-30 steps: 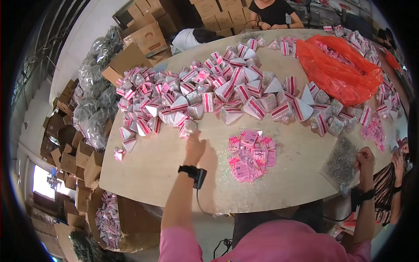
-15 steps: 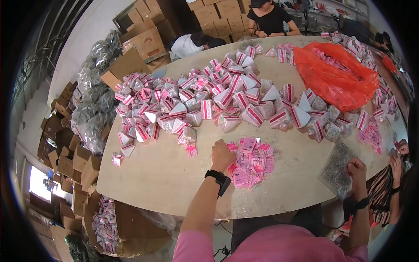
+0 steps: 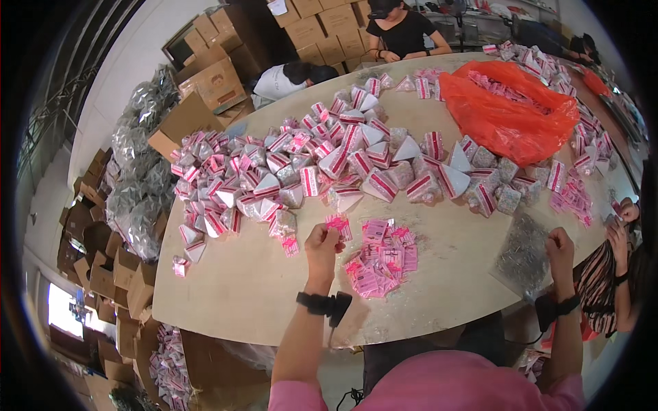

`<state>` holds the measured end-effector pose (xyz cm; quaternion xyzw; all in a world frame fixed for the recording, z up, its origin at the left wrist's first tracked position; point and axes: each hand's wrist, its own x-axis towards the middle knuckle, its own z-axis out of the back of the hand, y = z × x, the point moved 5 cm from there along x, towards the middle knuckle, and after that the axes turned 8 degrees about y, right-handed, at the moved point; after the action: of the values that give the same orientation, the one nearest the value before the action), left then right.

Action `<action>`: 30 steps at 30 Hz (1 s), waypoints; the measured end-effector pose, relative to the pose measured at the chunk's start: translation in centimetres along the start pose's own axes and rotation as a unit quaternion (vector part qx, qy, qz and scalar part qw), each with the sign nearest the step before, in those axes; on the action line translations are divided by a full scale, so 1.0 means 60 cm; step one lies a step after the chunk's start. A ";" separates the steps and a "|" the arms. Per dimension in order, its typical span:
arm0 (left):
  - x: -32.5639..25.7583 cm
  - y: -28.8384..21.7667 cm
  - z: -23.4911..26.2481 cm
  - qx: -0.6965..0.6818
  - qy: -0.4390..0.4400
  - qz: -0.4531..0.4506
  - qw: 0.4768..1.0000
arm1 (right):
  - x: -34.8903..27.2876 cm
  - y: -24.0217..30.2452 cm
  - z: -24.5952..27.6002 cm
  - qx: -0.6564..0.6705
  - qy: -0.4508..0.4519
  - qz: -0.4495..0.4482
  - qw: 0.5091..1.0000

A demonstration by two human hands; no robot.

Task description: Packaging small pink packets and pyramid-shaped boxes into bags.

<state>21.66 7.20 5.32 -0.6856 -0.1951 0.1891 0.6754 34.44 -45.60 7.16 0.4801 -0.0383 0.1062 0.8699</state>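
Jutting up from left hand (image 3: pixel 320 248): pink packet (image 3: pixel 340 225).

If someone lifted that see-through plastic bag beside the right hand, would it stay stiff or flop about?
The see-through plastic bag would probably flop, as it looks thin and lies flat. Its small grey bits might slide and bunch up, since they look loose inside. Rolling seems unlikely, given that flat shape.

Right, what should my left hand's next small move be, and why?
Probably set the pink card down beside the pouches. Your left hand seems to pinch it, clear of the card pile and near the pouches' closest edge, where another such card already lies by one pouch.
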 end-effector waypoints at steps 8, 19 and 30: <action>-0.111 -0.034 -0.088 -0.203 0.108 0.047 0.972 | -0.053 0.170 -0.142 0.288 0.147 -0.035 0.946; -0.210 -0.034 -0.193 -0.279 0.244 0.034 0.928 | -0.115 0.247 -0.301 0.521 0.287 -0.153 0.789; -0.224 -0.023 -0.204 -0.203 0.254 0.010 0.946 | -0.126 0.250 -0.311 0.648 0.311 -0.192 0.668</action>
<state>16.60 -10.24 6.85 -0.8351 -0.0444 -0.0279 0.5475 23.09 -23.22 8.30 0.8589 0.4062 0.0783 0.3018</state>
